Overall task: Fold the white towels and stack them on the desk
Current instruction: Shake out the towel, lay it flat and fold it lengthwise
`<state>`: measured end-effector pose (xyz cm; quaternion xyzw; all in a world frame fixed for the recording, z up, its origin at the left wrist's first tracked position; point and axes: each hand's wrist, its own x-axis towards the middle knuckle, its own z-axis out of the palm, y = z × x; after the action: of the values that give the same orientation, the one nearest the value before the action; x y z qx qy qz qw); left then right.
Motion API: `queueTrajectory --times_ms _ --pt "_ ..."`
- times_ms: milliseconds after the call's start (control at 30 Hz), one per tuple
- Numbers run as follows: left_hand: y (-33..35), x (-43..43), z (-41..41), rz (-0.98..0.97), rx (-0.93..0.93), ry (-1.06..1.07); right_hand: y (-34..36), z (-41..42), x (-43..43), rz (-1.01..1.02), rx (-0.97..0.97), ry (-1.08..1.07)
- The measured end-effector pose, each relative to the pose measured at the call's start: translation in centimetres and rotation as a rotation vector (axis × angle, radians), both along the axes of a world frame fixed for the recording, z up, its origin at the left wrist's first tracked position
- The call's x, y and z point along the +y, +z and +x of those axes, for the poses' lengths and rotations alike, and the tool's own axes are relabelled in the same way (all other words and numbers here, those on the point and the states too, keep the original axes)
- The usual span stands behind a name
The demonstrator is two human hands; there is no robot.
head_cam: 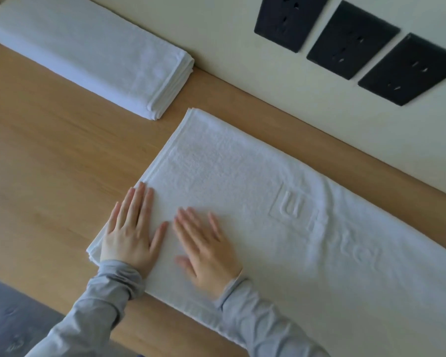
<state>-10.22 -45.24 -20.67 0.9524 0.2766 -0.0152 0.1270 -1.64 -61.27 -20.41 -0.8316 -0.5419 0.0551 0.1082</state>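
A white towel with embossed lettering lies folded lengthwise on the wooden desk, running from the centre off the right edge of view. My left hand presses flat on its near left corner, fingers straight. Beside it, my right hand lies flat on the same end of the towel, fingers spread. A stack of folded white towels sits at the back left of the desk against the wall. It is apart from the flat towel.
Three black wall sockets are set in the cream wall behind the desk at the upper right. Grey floor shows past the desk's near edge at the lower left. Bare wood lies left of the flat towel.
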Motion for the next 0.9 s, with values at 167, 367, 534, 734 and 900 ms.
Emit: queueTrajectory --times_ms 167,367,534,734,900 --pt "-0.1 -0.1 -0.1 0.011 0.011 0.012 -0.4 6.8 -9.2 -0.197 -0.069 -0.241" --pt "0.7 -2.3 0.7 -0.007 -0.001 0.042 0.4 14.1 -17.1 -0.323 -0.072 -0.616" --pt "1.3 -11.8 4.2 -0.091 -0.071 -0.302 0.8 5.4 -11.0 -0.092 0.047 -0.615" --pt "-0.2 -12.0 4.5 -0.019 0.004 -0.35 -0.5 -0.2 -14.1 -0.114 0.003 -0.506" --pt "-0.3 -12.2 4.5 0.002 0.036 -0.332 0.1 4.5 -25.6 -0.249 -0.005 -0.811"
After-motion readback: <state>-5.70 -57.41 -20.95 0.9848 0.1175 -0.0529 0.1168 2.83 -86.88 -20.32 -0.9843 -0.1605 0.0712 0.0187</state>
